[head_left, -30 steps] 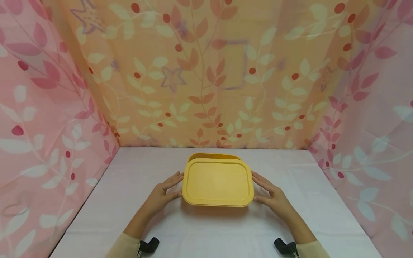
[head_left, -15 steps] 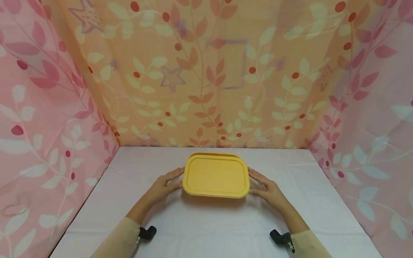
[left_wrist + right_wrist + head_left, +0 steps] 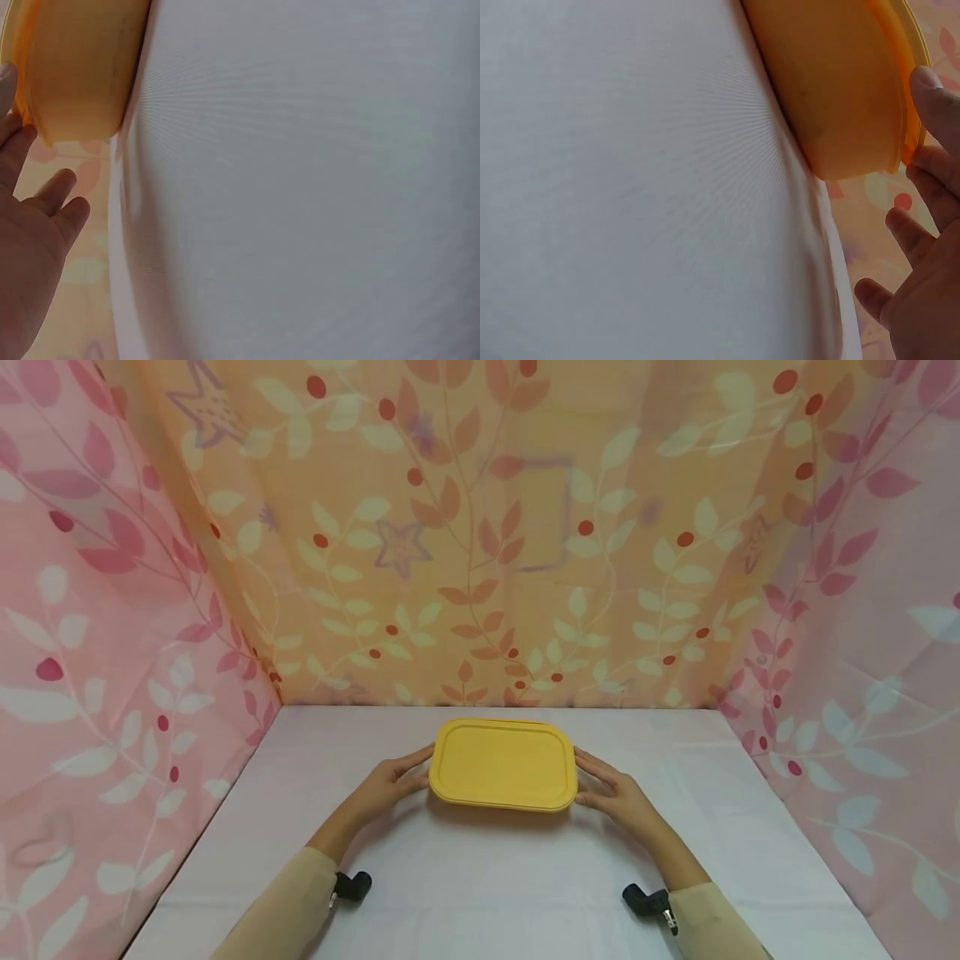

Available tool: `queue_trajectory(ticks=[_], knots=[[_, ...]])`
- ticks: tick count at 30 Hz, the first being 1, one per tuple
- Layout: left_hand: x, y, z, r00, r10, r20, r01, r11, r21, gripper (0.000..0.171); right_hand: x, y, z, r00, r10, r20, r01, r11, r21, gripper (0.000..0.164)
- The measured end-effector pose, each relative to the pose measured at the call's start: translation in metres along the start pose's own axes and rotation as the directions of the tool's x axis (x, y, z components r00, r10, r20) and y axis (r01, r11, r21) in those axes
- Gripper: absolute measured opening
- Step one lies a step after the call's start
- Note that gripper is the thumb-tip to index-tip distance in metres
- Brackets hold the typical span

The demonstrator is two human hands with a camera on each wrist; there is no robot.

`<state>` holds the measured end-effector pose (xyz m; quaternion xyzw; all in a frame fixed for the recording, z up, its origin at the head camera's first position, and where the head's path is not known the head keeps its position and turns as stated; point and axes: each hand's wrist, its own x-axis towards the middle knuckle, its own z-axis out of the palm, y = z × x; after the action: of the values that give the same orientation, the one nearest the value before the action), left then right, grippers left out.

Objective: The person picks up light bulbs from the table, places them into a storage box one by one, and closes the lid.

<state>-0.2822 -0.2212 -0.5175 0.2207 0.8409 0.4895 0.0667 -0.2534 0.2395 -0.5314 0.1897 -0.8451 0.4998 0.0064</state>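
Observation:
A yellow rectangular lid [image 3: 504, 764] with rounded corners lies over a matching yellow container [image 3: 86, 67], whose wall shows in both wrist views. From above, the lid hides nearly all of the container. My left hand [image 3: 386, 787] holds the lid's left edge, thumb on the near side and fingers farther back. At the opposite edge my right hand [image 3: 618, 792] holds the lid the same way. In the right wrist view the thumb [image 3: 930, 86] and index finger meet the lid's rim, while the other fingers spread apart below it.
The container stands on a table with a white cloth [image 3: 480, 885]. Behind it hangs an orange leaf-patterned curtain [image 3: 480, 527], with pink patterned curtains along both sides. A black wrist-camera mount [image 3: 352, 887] sits at the left sleeve; another [image 3: 645, 900] is at the right sleeve.
Both hands have moved the lid away from me and lower. The container's back rim, visible behind the lid earlier, is now covered by it.

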Motion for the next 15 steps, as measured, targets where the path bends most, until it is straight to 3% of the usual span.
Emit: queue_trajectory(ticks=[3, 15], knots=[[0.004, 0.000, -0.002, 1.000, 0.018, 0.012, -0.018, 1.000, 0.002, 0.065, 0.002, 0.003, 0.000, 1.000, -0.007, 0.007, 0.007, 1.000, -0.014, 0.074], [0.016, -0.006, -0.008, 0.996, -0.083, 0.025, 0.082, 0.996, 0.026, 0.063, 0.015, 0.009, 0.000, 0.999, -0.022, 0.030, 0.022, 1.000, 0.008, 0.073]])
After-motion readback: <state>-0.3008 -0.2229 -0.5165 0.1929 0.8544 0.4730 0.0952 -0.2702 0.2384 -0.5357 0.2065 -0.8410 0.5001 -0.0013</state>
